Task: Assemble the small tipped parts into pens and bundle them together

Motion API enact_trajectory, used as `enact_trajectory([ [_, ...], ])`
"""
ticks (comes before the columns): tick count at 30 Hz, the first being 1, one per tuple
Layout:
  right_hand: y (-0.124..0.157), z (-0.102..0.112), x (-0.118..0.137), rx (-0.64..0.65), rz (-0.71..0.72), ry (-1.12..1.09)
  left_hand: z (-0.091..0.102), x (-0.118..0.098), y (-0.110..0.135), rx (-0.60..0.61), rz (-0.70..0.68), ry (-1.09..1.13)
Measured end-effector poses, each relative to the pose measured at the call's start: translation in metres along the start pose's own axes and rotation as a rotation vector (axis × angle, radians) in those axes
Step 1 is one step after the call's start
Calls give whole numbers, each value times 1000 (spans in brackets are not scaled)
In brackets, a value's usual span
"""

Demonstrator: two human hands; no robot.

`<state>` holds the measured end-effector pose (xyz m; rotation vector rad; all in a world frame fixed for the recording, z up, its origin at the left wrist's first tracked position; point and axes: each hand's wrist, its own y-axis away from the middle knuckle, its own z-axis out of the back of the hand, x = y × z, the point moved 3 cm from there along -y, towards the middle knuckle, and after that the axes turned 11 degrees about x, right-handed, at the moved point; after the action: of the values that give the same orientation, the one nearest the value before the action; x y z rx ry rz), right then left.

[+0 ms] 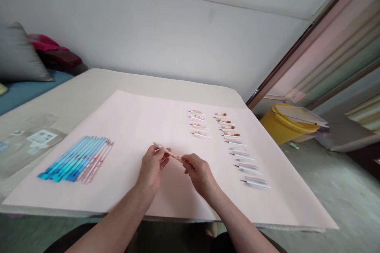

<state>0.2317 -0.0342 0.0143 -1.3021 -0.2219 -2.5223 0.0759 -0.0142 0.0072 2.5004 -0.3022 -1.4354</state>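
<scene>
Both my hands hold one slim pale pen (168, 152) just above the pink sheet (133, 126). My left hand (152, 168) pinches its upper left end. My right hand (199, 172) grips its lower right end with closed fingers. A tight row of blue and clear pens (76, 159) lies on the sheet to the left. To the right, two columns of short pen parts (198, 124) and tips and caps (237, 148) lie spread out.
The pink sheet covers a beige table (74, 95) against a white wall. Clear plastic packaging (32, 142) lies at the left edge. Cushions (20, 53) sit on a blue surface far left. A yellow bucket (282, 124) stands on the floor right.
</scene>
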Motion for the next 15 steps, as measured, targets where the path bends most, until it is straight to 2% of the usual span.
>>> enact_trajectory([
  [7,-1,-6,-7,-31,-117,-268,-3,-2,2,50,1,-27],
  [12,-3,-9,-12,26,-175,-528,-5,-1,3,60,-17,-53],
  [15,-3,-10,-12,30,-211,-510,-5,1,3,52,9,-28],
])
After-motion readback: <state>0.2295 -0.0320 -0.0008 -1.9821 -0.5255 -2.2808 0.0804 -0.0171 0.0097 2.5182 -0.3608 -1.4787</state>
